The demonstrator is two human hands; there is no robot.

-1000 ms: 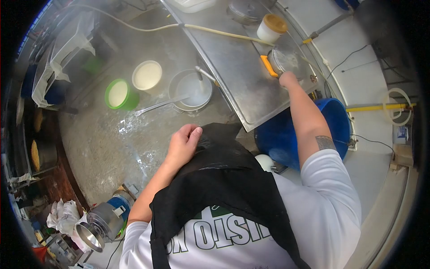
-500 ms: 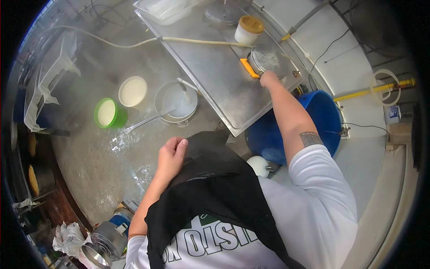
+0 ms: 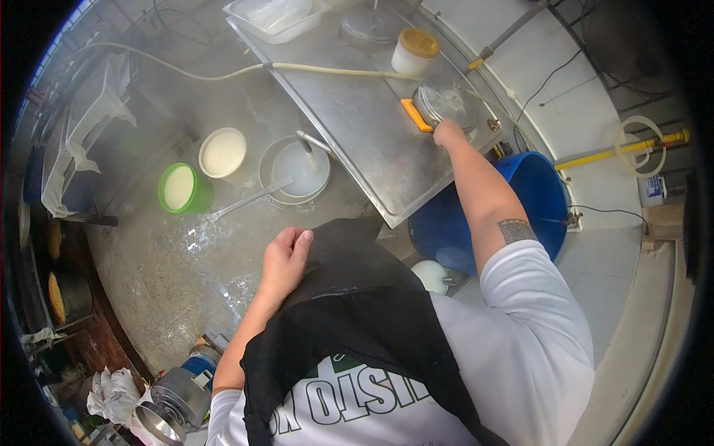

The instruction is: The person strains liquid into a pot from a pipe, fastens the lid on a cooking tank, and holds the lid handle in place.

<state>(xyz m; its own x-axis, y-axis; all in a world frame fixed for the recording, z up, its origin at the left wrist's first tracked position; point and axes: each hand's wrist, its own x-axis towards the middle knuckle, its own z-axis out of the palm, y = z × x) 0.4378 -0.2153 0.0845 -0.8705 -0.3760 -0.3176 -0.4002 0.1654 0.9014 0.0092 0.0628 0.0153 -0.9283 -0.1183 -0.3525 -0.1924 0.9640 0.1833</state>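
My right hand (image 3: 449, 134) is closed at the near edge of a round metal vessel (image 3: 445, 102) on the steel counter (image 3: 357, 126); what exactly its fingers grip is hidden. An orange handle (image 3: 416, 115) lies just left of that hand. Curled, with the thumb on top, my left hand (image 3: 288, 254) rests against the black apron (image 3: 342, 260). Beyond it stands a metal pot (image 3: 294, 165) of whitish liquid with a long-handled utensil (image 3: 249, 199) across it. A white tub (image 3: 222, 153) and a green tub (image 3: 183, 189), both filled with something cream-coloured, stand to the left.
A brown-lidded white bucket (image 3: 415, 52), a white tray (image 3: 279, 21) and a lid (image 3: 368, 27) sit at the counter's back. A hose (image 3: 335, 69) crosses the counter. A blue barrel (image 3: 535, 197) stands below my right arm. Metal equipment (image 3: 178, 394) is at lower left.
The view has shifted, so the counter and tubs appear further left and lower than a second ago. Both hands keep about the same pose, the right one still at the metal vessel.
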